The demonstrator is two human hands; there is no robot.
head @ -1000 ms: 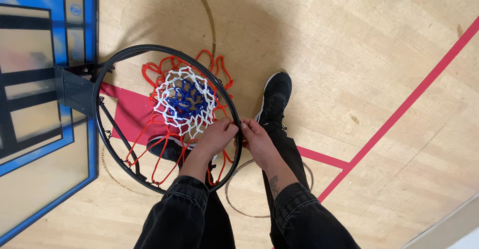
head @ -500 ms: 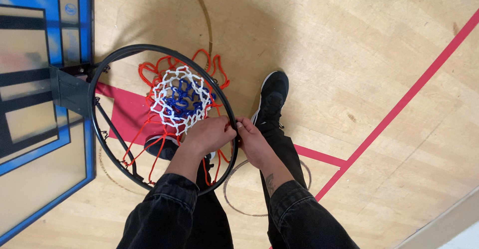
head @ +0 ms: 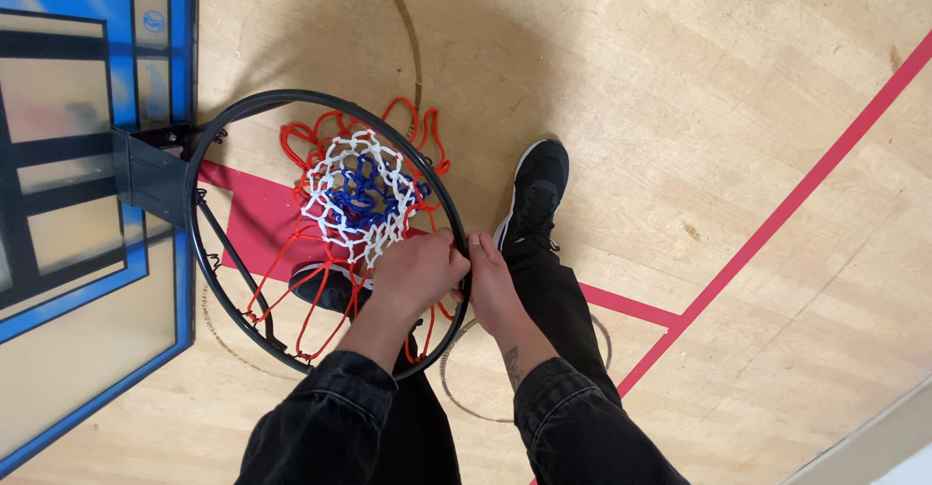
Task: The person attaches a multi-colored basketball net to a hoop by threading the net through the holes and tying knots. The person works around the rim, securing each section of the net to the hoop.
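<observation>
Gripping black hoop rim at its near edge w/ both hands: left hand inside ring, fingers curled on rim & red-white-blue net; right hand outside, pinching rim.

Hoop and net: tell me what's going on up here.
Seen from above, a person has both hands at the near side of a black hoop fixed to a backboard. The left hand and right hand meet at the rim, fingers pinching where the net attaches. The red, white and blue net hangs bunched inside the ring, some red loops loose. Far below are the wooden floor and the person's black shoe.
</observation>
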